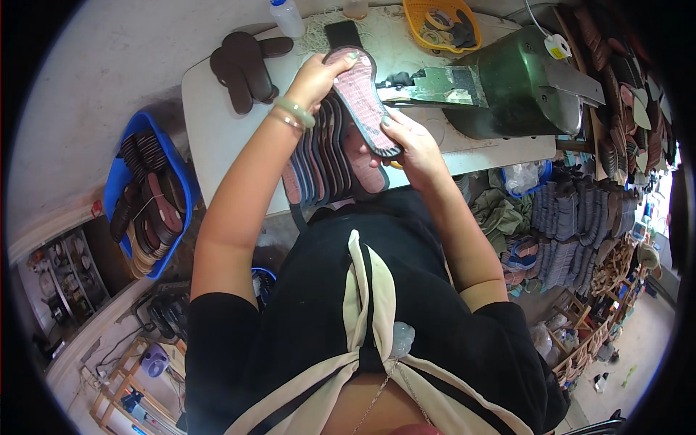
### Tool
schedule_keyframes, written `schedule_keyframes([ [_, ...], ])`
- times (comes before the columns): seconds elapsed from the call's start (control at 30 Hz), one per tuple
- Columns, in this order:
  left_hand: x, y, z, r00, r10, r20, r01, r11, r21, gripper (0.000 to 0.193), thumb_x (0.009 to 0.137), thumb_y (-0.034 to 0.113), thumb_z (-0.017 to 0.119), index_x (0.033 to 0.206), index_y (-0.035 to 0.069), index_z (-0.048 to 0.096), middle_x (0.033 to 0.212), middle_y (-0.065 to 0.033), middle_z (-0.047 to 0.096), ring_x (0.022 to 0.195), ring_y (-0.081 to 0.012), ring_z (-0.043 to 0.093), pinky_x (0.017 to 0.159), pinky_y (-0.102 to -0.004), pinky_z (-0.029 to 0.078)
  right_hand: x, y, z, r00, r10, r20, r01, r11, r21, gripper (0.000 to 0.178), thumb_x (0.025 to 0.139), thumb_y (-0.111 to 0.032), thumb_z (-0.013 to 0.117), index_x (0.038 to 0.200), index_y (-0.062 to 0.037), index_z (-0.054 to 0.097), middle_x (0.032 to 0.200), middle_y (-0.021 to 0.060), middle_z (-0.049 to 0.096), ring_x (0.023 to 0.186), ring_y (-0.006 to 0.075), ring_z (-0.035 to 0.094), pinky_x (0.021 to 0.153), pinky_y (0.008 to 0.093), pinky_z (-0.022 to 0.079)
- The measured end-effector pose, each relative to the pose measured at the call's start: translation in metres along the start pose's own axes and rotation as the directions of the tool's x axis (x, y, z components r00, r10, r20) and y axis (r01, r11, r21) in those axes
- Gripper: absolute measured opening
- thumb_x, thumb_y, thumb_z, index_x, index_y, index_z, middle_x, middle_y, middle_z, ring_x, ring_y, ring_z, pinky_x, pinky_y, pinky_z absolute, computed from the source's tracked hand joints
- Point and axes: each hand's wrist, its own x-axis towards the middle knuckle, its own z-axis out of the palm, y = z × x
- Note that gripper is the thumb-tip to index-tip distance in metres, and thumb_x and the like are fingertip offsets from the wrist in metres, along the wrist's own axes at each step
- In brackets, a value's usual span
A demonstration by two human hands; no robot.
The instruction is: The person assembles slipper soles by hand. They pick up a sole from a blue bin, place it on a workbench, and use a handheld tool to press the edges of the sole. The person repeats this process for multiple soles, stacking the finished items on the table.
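A pinkish insole (pixel 355 83) with a dark bound edge is held up over the table in both hands. My left hand (pixel 317 81) grips its far, wider end, thumb on top. Around the near end my right hand (pixel 415 145) is closed, its thumb lying on the upper face. Below them, a row of insoles (pixel 319 156) with dark, bluish and pinkish edges lies overlapped at the table's near edge. Another pinkish insole (pixel 367 170) lies beside that row, partly hidden by the right hand. The green sewing machine (pixel 500 94) has its arm pointing toward the held insole.
Dark brown soles (pixel 246 69) lie on the white table (pixel 210 156) at the left. A yellow basket (pixel 442 47) and a bottle (pixel 288 20) stand at the back. At floor level on the left is a blue basket (pixel 187 199) of insoles. Stacked bundles (pixel 573 225) fill the right side.
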Motion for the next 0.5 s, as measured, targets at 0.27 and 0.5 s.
schedule_keyframes([
  [0.27, -0.128, 0.046, 0.013, 0.983, -0.132, 0.129, 0.184, 0.750, -0.635, 0.040, 0.098, 0.034, 0.049, 0.096, -0.003, 0.062, 0.093, -0.0180, 0.068, 0.061, -0.0152, 0.062, 0.055, -0.0269, 0.052, -0.002, 0.000, 0.053, 0.975, 0.058, 0.213, -0.125, 0.940, 0.317, 0.027, 0.100, -0.021, 0.044, 0.109, 0.0018, 0.055, 0.087, 0.0145, 0.067, 0.062, 0.0188, 0.062, 0.056, 0.0270, 0.051],
  [0.5, -0.156, 0.049, 0.001, 0.983, -0.173, -0.063, 0.074, 0.683, -0.726, 0.030, 0.094, 0.033, 0.057, 0.078, 0.009, 0.051, 0.071, -0.0056, 0.054, 0.062, -0.0153, 0.055, 0.055, -0.0289, 0.048, -0.016, 0.015, 0.062, 0.984, -0.172, 0.032, 0.169, 0.885, -0.435, 0.026, 0.096, -0.021, 0.057, 0.105, 0.0019, 0.063, 0.092, 0.0066, 0.068, 0.075, 0.0082, 0.059, 0.066, 0.0220, 0.048],
])
